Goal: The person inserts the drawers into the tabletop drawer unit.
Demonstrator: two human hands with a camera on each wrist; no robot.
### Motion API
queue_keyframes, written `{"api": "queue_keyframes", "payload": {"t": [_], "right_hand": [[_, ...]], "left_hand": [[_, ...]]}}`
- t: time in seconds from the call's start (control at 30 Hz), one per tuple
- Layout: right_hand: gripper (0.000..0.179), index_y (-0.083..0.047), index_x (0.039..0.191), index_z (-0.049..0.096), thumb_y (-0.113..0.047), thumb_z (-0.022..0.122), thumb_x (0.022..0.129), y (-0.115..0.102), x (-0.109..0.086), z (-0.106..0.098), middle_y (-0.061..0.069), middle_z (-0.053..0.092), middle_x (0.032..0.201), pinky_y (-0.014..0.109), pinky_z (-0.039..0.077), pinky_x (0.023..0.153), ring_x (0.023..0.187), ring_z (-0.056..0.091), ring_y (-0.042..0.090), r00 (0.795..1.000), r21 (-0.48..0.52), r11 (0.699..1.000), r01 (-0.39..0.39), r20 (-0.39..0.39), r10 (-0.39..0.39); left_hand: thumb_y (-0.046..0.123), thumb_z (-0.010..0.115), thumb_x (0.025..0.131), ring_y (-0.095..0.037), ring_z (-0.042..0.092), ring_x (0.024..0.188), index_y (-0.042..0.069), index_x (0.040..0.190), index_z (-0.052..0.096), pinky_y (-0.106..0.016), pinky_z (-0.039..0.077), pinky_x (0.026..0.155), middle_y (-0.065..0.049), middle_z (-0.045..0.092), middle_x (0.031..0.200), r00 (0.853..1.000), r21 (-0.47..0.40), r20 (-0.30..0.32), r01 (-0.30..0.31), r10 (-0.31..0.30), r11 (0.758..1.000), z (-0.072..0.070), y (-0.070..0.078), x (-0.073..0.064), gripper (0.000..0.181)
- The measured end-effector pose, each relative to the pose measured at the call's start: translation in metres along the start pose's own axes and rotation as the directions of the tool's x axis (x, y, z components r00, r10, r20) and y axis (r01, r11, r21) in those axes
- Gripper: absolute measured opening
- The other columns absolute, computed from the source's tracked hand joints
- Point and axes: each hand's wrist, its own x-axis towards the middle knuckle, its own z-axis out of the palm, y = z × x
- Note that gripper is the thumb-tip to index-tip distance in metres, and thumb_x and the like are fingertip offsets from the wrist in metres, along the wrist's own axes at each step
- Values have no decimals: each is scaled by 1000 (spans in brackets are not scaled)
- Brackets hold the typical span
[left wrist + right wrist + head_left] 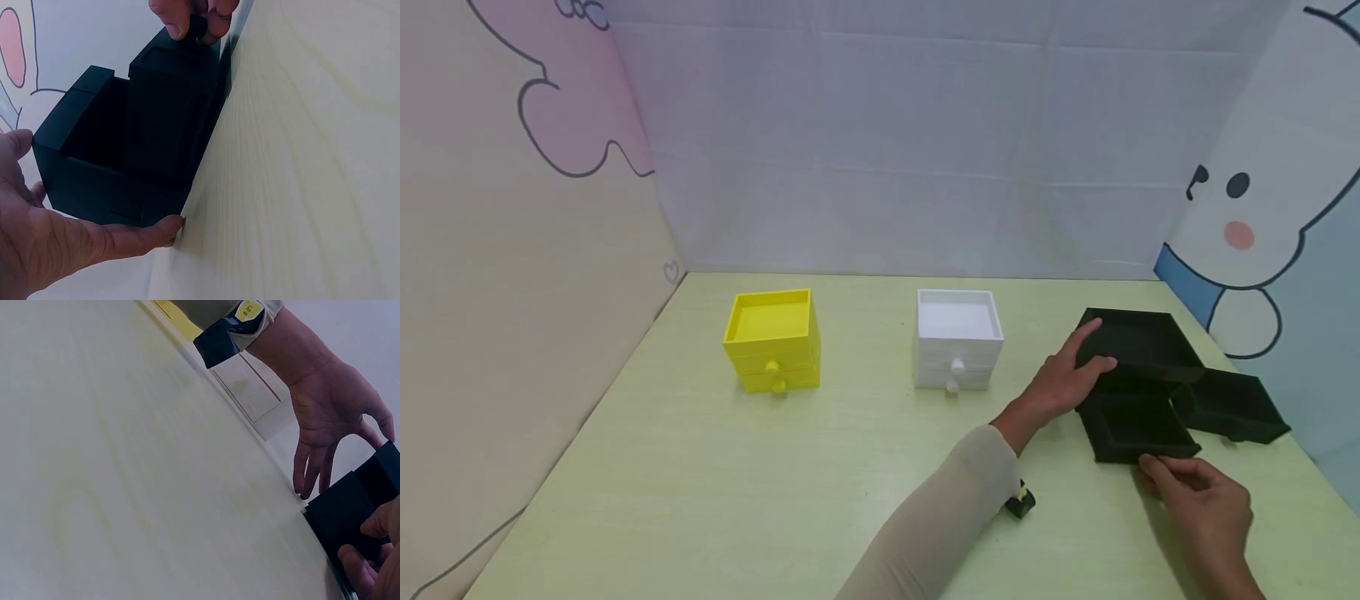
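At the right of the head view stands a black drawer cabinet [1138,333] with its lower drawer [1142,429] pulled out. My right hand [1202,504] pinches the small round knob [195,26] on this drawer's front, seen plainly in the left wrist view. The left hand [1063,379] rests on the cabinet's upper left edge. Its thumb lies over the top front, and its other fingers [315,465] stretch straight down along the left side. Just right of the cabinet lies a separate black drawer [1232,404], knob facing front. The slot above the pulled-out drawer is hollow.
A white drawer cabinet [958,337] stands mid-table, and a yellow one [775,337] stands farther left, both with drawers closed. A dark wrist device [222,340] sits on the left sleeve. Printed wall sheets border the pale wooden table [700,500].
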Motion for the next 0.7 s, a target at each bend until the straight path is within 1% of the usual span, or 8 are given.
{"api": "queue_keyframes", "payload": {"t": [0.13, 0.2, 0.3, 0.4, 0.47, 0.57, 0.6, 0.7], "right_hand": [[35, 1, 105, 64, -25, 71, 82, -1, -3, 2, -21, 59, 61, 12, 46, 51, 54, 61, -2, 1000, 36, 999, 19, -16, -18], [36, 3, 105, 64, -23, 71, 82, -2, -5, 3, -22, 58, 60, 12, 46, 50, 53, 62, -2, 999, 52, 998, 42, -26, -41], [36, 3, 104, 64, -22, 72, 81, -2, -7, 4, -25, 56, 57, 12, 46, 50, 53, 62, -2, 998, 79, 996, 49, -34, -47], [34, 3, 103, 64, -21, 72, 81, -2, -5, 4, -24, 57, 59, 12, 46, 50, 53, 62, -2, 999, 89, 995, 44, -30, -41], [33, 3, 104, 64, -21, 71, 82, -1, -4, 5, -21, 58, 63, 13, 47, 50, 54, 61, -3, 999, 68, 997, 44, -23, -42], [33, 2, 107, 62, -20, 70, 84, -1, -2, 5, -11, 62, 72, 12, 46, 51, 54, 60, -3, 999, 17, 999, 34, -3, -34], [33, 2, 108, 61, -20, 69, 85, -1, -2, 5, -6, 63, 75, 12, 46, 51, 54, 60, -3, 999, -9, 999, 43, 1, -43], [34, 2, 111, 60, -19, 68, 86, -1, -2, 6, 4, 66, 83, 14, 48, 52, 55, 61, -1, 999, -35, 999, 42, 14, -42]], "left_hand": [[53, 46, 92, -12, 37, 130, 61, 136, 23, -43, 41, 95, 21, 31, 143, 1000, -8, 1, 2, -2, 1000, -1, 1, 0, 50], [53, 46, 92, -12, 37, 130, 61, 135, 23, -43, 41, 94, 20, 31, 143, 1000, -10, 2, 5, -5, 1000, -1, 1, -1, 50], [53, 46, 92, -12, 38, 129, 61, 135, 23, -42, 41, 94, 20, 32, 143, 1000, -11, 4, 1, -1, 1000, -1, 1, 0, 50], [53, 45, 92, -12, 38, 129, 60, 136, 23, -42, 41, 94, 19, 32, 143, 1000, -8, 8, -8, 8, 1000, -2, 2, 0, 50], [53, 45, 92, -12, 38, 129, 60, 136, 23, -42, 41, 94, 19, 32, 143, 1000, -6, 8, -9, 9, 1000, -2, 2, 0, 50], [54, 44, 92, -13, 38, 129, 60, 136, 23, -42, 41, 94, 19, 33, 143, 1000, -6, 9, -3, 3, 1000, -2, 3, -1, 50], [54, 44, 92, -13, 38, 129, 61, 136, 23, -42, 41, 94, 19, 33, 143, 1000, -9, 9, 0, 0, 1000, -2, 3, -1, 50], [54, 45, 92, -13, 37, 130, 61, 136, 23, -42, 41, 94, 19, 33, 143, 1000, -7, 8, 7, -7, 1000, -2, 3, -1, 50]]}}
